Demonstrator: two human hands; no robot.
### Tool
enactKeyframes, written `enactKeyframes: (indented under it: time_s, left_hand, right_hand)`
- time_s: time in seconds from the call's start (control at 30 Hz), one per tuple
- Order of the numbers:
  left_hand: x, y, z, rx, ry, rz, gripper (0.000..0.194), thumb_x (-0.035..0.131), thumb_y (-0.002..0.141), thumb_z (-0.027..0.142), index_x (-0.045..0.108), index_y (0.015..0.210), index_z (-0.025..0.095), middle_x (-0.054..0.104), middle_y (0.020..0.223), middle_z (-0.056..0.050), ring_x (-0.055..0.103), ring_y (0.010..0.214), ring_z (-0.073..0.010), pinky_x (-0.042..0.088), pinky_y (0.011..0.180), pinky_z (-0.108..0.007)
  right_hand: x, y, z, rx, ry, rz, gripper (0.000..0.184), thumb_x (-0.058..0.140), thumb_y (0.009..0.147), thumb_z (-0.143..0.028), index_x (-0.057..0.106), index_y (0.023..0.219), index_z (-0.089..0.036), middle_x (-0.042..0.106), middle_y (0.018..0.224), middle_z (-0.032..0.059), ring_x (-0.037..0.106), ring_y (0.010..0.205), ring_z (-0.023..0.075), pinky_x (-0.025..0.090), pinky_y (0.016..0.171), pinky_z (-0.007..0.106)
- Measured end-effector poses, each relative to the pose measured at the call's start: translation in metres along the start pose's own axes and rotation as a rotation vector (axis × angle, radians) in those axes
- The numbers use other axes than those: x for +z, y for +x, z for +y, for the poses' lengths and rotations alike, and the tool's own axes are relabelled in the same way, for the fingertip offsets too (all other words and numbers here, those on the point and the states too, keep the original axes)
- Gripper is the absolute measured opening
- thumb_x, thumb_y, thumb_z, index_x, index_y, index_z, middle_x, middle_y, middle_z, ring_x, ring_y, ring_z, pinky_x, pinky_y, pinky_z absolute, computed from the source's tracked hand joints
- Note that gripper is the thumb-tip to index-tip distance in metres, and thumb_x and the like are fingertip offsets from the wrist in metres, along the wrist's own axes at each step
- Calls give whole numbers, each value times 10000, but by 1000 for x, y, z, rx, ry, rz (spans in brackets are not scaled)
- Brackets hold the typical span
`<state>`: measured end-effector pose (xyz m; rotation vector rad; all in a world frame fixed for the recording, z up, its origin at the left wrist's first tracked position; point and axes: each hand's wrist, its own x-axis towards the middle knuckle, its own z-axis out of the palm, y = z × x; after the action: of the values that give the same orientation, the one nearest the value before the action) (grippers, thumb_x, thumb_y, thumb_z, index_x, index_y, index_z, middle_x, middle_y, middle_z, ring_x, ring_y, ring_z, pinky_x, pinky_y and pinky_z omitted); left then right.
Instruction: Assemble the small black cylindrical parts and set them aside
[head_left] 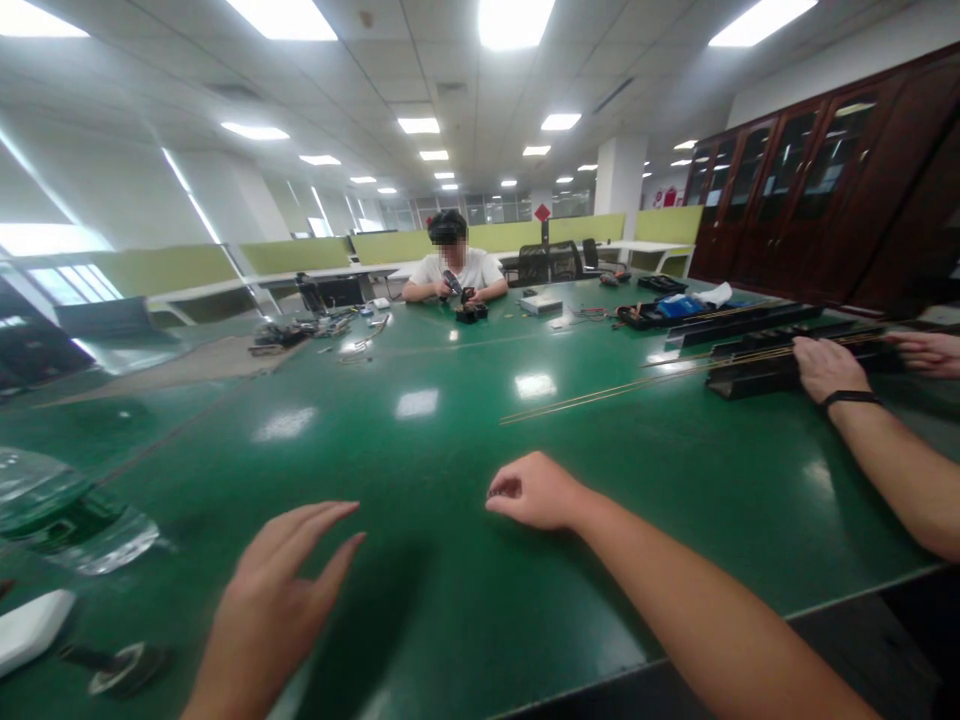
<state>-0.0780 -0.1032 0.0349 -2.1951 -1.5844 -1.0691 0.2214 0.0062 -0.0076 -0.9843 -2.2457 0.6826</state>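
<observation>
My left hand [274, 575] is raised over the near part of the green table [420, 470], its fingers stretched out and the thumb held apart, with nothing between them. My right hand [536, 490] rests close to the tabletop, its fingers curled and closed. A small dark bit shows at the right fingertips, too small to name. To the left of my left hand are a clear plastic water bottle [67, 515] with a green label, a blurred round metal piece with a short shaft [120, 668], and the edge of a white object [34, 628].
At right a co-worker's hands [829, 370] hold long thin brass-coloured rods [592, 400] over black channels [750, 378]. Across the table a person in a headset [454, 265] handles a drill-like tool. Tools and wires [300, 330] lie at back left; a blue item [682, 305] at back right.
</observation>
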Motion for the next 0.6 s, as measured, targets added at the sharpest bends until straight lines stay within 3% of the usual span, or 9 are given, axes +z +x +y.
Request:
enactKeyframes:
  time_s: [0.17,0.3,0.47,0.6]
  left_hand:
    - [60,24,53,357,-41,-250,331,498,909,161,594,1213,251,655,1135,-71,625,1025,-223,530,902,-376]
    - [85,34,73,463,-105,-304,304,467,904,121,603,1167,189,653,1111,-113,633,979,-215,543,842,-343]
    - [93,37,74,430,-148,-276,244,448,939,151,627,1102,183,668,986,-87,644,869,-187,538,764,-290]
    - [79,34,58,319,-186,-281,262,450,959,224,649,1130,223,662,1007,-69,654,872,-172,544,759,-258]
  right_hand:
    - [-2,-2,-3,-60,23,-34,224,689,798,-359,785,882,-175,731,717,22,624,610,131,414,562,214]
    - [-4,-4,-5,-121,28,-38,124,691,760,-267,767,766,-170,673,616,-14,578,567,114,369,529,202]
    - [-4,-4,-7,-106,74,-44,160,687,782,-296,763,761,-157,659,609,-12,573,564,110,361,513,197]
    - [-3,-5,-6,-69,82,-68,236,691,804,-381,785,883,-179,693,656,1,589,571,119,380,520,205]
